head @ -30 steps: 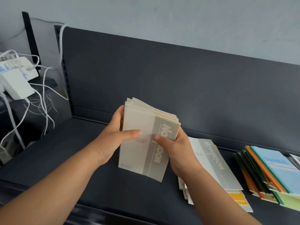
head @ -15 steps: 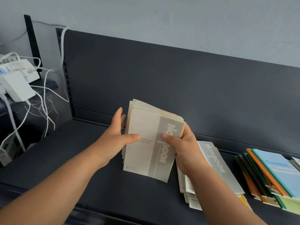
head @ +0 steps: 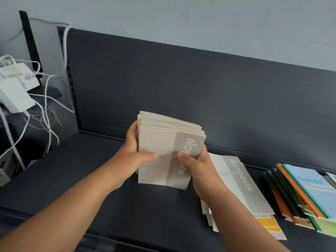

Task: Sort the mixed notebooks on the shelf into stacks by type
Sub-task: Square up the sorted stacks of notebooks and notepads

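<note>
A bundle of grey-and-white "Notebook" notebooks (head: 160,142) stands nearly upright on its lower edge on the dark shelf (head: 91,188). My left hand (head: 132,155) grips its left side, thumb across the front cover. My right hand (head: 196,166) grips the right side, thumb on the grey title band. To the right lies a flat pile of the same grey notebooks (head: 241,190), with yellow covers showing beneath. Further right sits a stack of coloured notebooks (head: 305,193), a light blue "Gambit" cover on top.
The shelf's dark back panel (head: 181,84) rises behind the notebooks. At the far left, beyond the shelf's end, a white power adapter and socket strip (head: 14,90) sit among loose white cables (head: 45,106).
The bundle has come down and tipped more upright, its lower edge now on the shelf. Both hands keep the same hold on its sides.
</note>
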